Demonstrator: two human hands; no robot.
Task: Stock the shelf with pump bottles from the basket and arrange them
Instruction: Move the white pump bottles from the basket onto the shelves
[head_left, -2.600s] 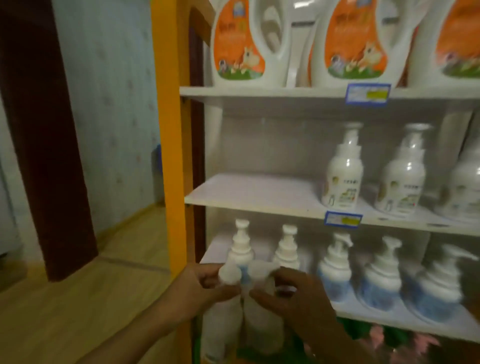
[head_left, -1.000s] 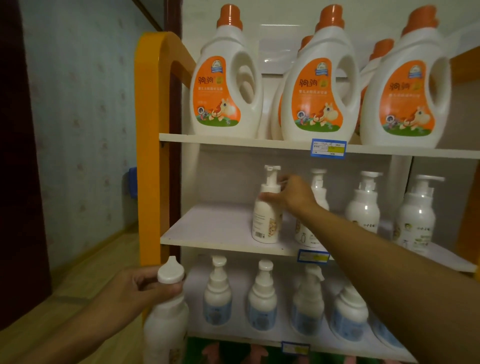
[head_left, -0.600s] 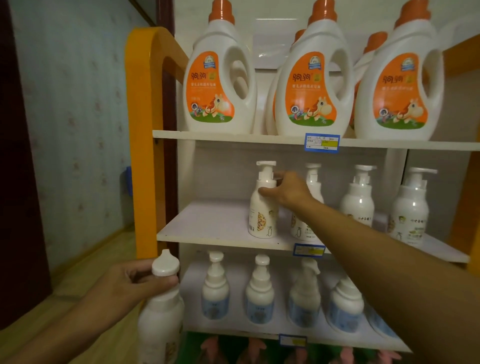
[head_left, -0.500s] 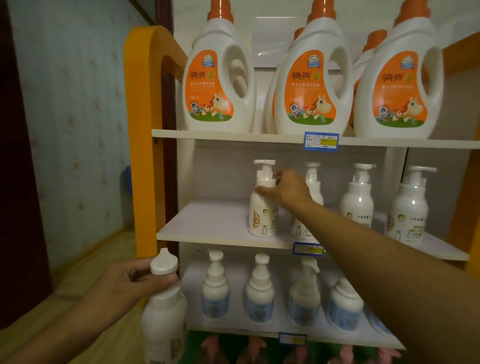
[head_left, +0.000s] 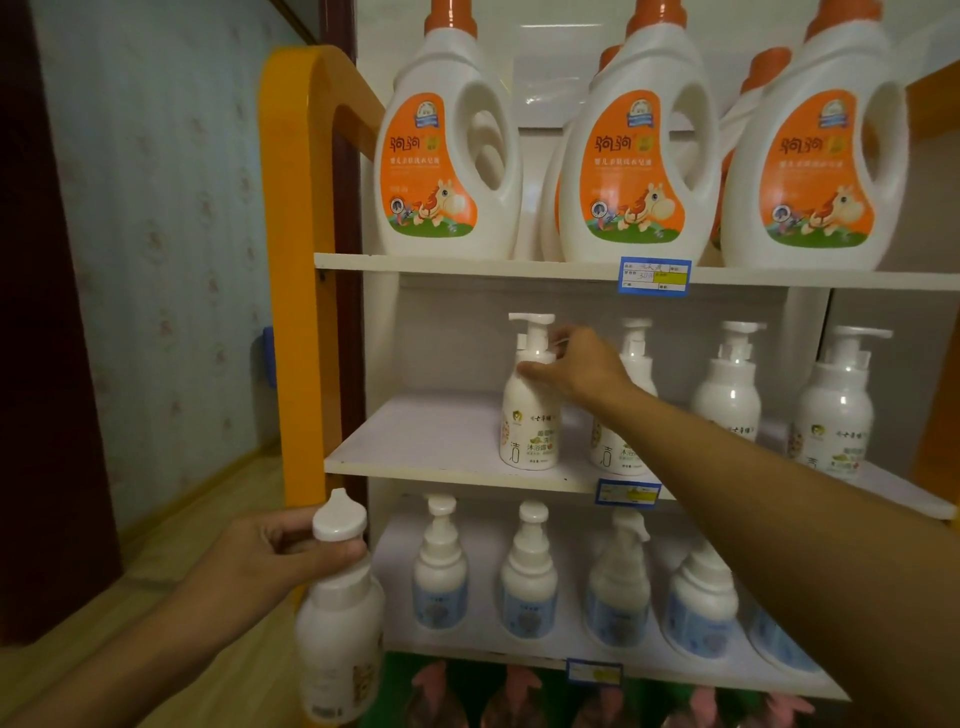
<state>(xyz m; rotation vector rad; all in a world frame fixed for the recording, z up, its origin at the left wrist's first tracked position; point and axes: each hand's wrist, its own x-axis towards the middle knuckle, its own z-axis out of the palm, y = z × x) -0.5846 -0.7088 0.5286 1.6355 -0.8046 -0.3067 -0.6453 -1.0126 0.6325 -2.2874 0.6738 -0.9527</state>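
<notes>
Right hand (head_left: 582, 371): pinches neck of placed pump bottle (head_left: 529, 415), upright on middle shelf (head_left: 447, 457).
Left hand (head_left: 270, 558): grips second bottle (head_left: 337, 629), below shelf.
Risk: careless release topples it onto neighbouring bottle (head_left: 631, 410).

Item, my view: left hand (head_left: 260, 558) and right hand (head_left: 582, 366), both bare; forearms uncovered to frame edge, no sleeve, glove, ring or watch visible.
</notes>
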